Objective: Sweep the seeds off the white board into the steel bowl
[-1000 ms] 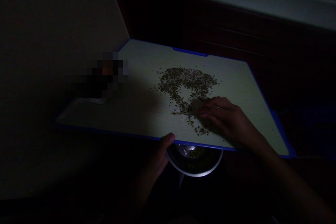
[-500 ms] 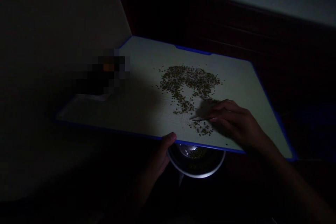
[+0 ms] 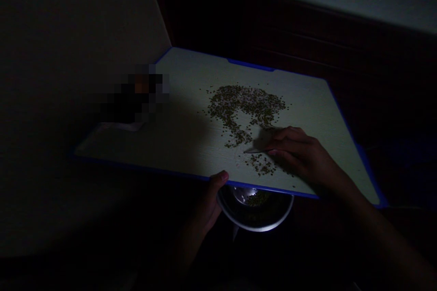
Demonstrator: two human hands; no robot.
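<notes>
A blue-rimmed white board (image 3: 191,145) slants across the view. Small greenish-brown beans (image 3: 225,100) are spread on it in a curved patch, with a smaller scatter nearer the front edge. My right hand (image 3: 300,152) is closed on a thin, pointed metal tool (image 3: 254,150), whose tip lies over the board between the patch and the scatter; the rest is hidden in the fingers. My left hand (image 3: 213,195) grips the board's front edge, thumb on top and fingers below, partly hidden. Under that edge, beside the left hand, is a round metal bowl (image 3: 261,227) with greenish beans inside.
The room is very dark. A blurred-out dark object (image 3: 126,100) rests on the board's left end. A pale wall (image 3: 78,18) rises on the left, and a light-coloured ledge (image 3: 341,0) crosses the upper right.
My right hand has shifted slightly left and away from me with the metal tool. My left hand, the board and the bowl look nearly unchanged.
</notes>
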